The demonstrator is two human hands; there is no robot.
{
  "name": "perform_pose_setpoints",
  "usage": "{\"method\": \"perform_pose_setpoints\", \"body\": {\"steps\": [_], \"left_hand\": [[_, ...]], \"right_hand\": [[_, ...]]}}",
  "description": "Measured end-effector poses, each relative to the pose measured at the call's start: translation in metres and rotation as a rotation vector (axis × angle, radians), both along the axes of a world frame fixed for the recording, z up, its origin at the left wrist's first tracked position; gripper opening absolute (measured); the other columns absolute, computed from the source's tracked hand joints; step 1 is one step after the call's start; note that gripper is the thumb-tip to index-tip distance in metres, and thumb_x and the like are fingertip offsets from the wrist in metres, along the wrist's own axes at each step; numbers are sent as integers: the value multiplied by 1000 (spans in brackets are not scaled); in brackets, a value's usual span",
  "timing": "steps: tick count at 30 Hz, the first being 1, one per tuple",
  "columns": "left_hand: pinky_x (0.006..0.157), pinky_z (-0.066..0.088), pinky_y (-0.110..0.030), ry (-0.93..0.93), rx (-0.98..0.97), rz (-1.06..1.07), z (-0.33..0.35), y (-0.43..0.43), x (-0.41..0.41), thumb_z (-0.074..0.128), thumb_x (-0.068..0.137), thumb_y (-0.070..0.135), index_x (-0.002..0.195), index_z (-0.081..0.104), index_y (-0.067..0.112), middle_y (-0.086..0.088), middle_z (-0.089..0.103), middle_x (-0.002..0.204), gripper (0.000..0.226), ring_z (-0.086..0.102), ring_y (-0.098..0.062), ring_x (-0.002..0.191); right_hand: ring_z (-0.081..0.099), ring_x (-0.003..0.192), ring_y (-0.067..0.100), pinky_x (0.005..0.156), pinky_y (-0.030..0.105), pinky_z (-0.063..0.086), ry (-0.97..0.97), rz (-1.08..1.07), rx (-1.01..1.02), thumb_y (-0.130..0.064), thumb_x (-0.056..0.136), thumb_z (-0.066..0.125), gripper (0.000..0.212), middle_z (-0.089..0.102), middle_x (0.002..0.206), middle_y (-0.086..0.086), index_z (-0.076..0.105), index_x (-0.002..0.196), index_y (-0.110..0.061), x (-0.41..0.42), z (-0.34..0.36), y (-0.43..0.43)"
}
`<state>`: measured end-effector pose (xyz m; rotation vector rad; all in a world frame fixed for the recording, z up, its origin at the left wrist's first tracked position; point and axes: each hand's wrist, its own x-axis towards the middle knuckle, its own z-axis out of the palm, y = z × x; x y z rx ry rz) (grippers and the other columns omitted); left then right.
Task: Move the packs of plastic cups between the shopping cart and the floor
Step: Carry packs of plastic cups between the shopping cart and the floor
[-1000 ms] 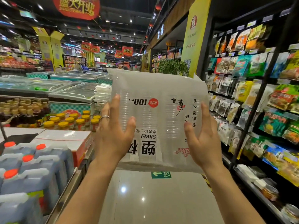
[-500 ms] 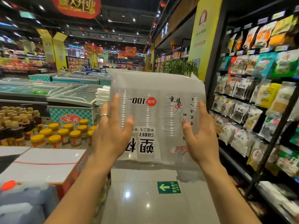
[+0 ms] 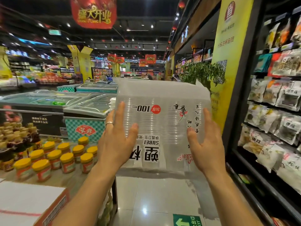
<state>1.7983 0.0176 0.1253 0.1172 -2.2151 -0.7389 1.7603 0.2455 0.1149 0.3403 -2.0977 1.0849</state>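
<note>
Holding: a clear plastic pack of see-through cups (image 3: 162, 124), up high.
Left hand (image 3: 117, 144): flat on it, fingers straight.
Right hand (image 3: 206, 147): flat too.

Pack of plastic cups (image 3: 162, 121) held up mid-frame above the floor (image 3: 154, 201) between left hand (image 3: 117, 144) and right hand (image 3: 206, 147), fingers straight and flat on its near face, print upside down; yellow-lidded jars (image 3: 53, 159) near left, chest freezers (image 3: 84, 123) beyond them, snack shelves (image 3: 276, 111) right.
</note>
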Motion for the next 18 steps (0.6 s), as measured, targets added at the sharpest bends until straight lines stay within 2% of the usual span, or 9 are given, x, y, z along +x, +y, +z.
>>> {"method": "perform_pose_setpoints", "body": {"steps": [3, 7, 11, 16, 18], "left_hand": [[98, 41, -50, 9, 17, 11, 5, 17, -54, 34, 96, 57, 154, 3, 42, -7, 15, 162, 67, 35, -33, 139], [101, 39, -51, 6, 11, 24, 7, 33, -112, 31, 87, 62, 154, 5, 42, -9, 17, 161, 74, 33, -33, 140], [100, 41, -52, 19, 15, -5, 4, 43, -171, 33, 87, 62, 154, 9, 42, -5, 24, 158, 73, 35, -32, 138], [103, 38, -52, 38, 19, -24, -6, 47, -249, 40, 95, 57, 153, 9, 45, -1, 21, 160, 67, 33, -27, 141], [103, 38, -53, 36, 9, -27, -9, 45, -282, 36, 92, 60, 152, 8, 47, -2, 22, 161, 68, 34, -28, 140]], "right_hand": [[24, 118, -7, 99, 26, 24, -12, 15, -2, -39, 97, 51, 68, 29, 154, -6, 14, 154, -37, -57, 5, 14], [20, 115, -11, 101, 25, 22, -37, 58, -13, -39, 97, 52, 67, 28, 155, -7, 16, 154, -39, -119, 12, 33], [13, 114, -19, 102, 22, 18, -53, 53, -8, -39, 97, 51, 67, 22, 158, -11, 16, 154, -40, -173, 10, 46], [24, 120, -11, 96, 25, 26, -66, 11, -8, -39, 97, 51, 67, 25, 156, -8, 15, 153, -39, -241, 4, 52], [22, 112, -18, 96, 26, 28, -71, 1, -11, -41, 97, 50, 67, 25, 156, -8, 14, 153, -40, -271, 1, 50]]}}
